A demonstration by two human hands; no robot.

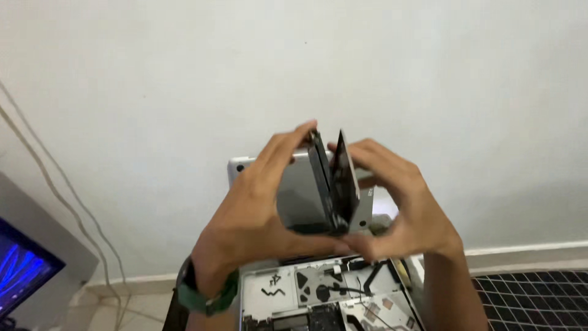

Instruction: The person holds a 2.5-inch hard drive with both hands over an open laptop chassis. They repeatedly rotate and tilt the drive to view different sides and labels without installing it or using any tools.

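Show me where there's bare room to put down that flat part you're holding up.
Little bare room shows. The opened laptop chassis below both hands is crowded with cables and boards. Its plainest patch is the silver plate at its left. To the right lies a black grid mat, apparently bare. The left hand and right hand hold the drive up.

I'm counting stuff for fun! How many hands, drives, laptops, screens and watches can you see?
Hands: 2 (left hand, right hand)
Drive: 1
Laptop: 1
Screen: 1
Watch: 1
Total: 6
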